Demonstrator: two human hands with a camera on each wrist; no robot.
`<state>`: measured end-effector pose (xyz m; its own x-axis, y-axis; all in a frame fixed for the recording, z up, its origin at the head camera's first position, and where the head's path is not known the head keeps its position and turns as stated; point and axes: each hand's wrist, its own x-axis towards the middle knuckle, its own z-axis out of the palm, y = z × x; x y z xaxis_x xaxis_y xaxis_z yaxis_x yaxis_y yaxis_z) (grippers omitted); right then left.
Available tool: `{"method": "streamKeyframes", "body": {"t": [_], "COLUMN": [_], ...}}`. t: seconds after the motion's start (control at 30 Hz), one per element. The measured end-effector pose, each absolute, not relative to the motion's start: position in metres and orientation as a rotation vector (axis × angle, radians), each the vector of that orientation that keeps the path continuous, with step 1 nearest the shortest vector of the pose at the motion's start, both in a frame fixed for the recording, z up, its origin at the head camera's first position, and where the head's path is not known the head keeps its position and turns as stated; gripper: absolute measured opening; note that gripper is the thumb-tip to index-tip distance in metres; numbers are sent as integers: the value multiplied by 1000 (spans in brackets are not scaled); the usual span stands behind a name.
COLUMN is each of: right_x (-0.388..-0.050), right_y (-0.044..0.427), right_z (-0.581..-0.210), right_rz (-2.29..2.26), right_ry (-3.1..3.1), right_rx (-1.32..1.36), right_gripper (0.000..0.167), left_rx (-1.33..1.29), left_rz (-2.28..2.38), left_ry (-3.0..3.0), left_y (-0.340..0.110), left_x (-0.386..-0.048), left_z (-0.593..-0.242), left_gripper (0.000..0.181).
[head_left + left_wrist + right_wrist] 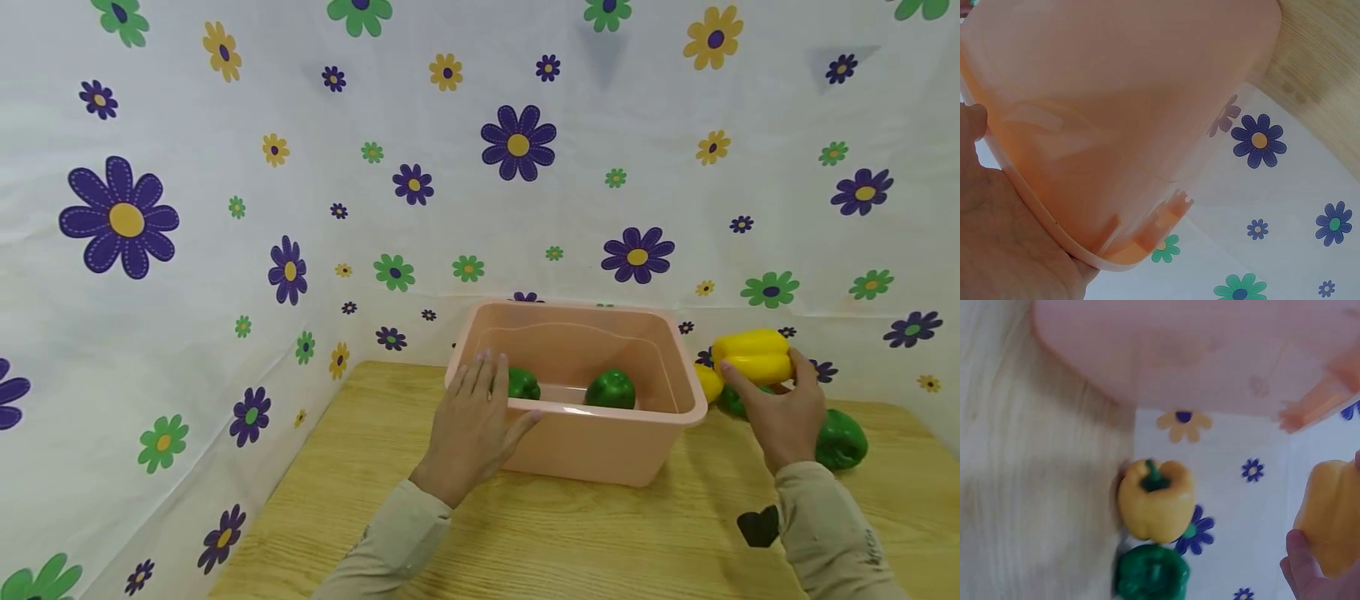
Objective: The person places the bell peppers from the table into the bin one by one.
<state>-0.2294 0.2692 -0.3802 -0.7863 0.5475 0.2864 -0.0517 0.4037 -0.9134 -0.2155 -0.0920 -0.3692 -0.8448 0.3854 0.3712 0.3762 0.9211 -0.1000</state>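
Note:
A pink plastic bin (585, 442) stands on the wooden table, with two green bell peppers (611, 390) visible inside. My left hand (471, 425) lies over its front left rim, fingers straight; the left wrist view has the palm against that rim (1069, 247). To the right of the bin, my right hand (787, 412) holds a yellow bell pepper (752, 357) between thumb and fingers, raised above the table. Below it, another yellow bell pepper (1157, 503) sits beside a green bell pepper (1152, 575). One more green bell pepper (842, 440) is by my right wrist.
A white sheet (450, 225) with printed flowers rises behind the table and along its left side. The table top (360, 500) extends in front of the bin. A small black patch (759, 527) shows beside my right sleeve.

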Motion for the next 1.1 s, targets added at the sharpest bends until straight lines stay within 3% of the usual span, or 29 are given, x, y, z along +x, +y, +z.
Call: {"method": "streamKeyframes", "body": {"t": [0.33,0.57,1.1], "right_x": [-226,-221,-212], "right_y": [247,235,221], "right_z": [-352,-342,-345], "right_rz": [1692,1965,1989], "right_ry": [-1824,-1681,-1816], "right_rx": [-260,-177,-4], "right_gripper": [73,76,75], "left_rx": [-542,-547,-547], "left_rz": [46,44,37], "left_ry": [-2712,-2710,-2709], "left_y": [-92,-92,-92], "left_x": [-216,-216,-216], "left_z": [-369,-370,-370], "left_gripper": [90,89,90]}}
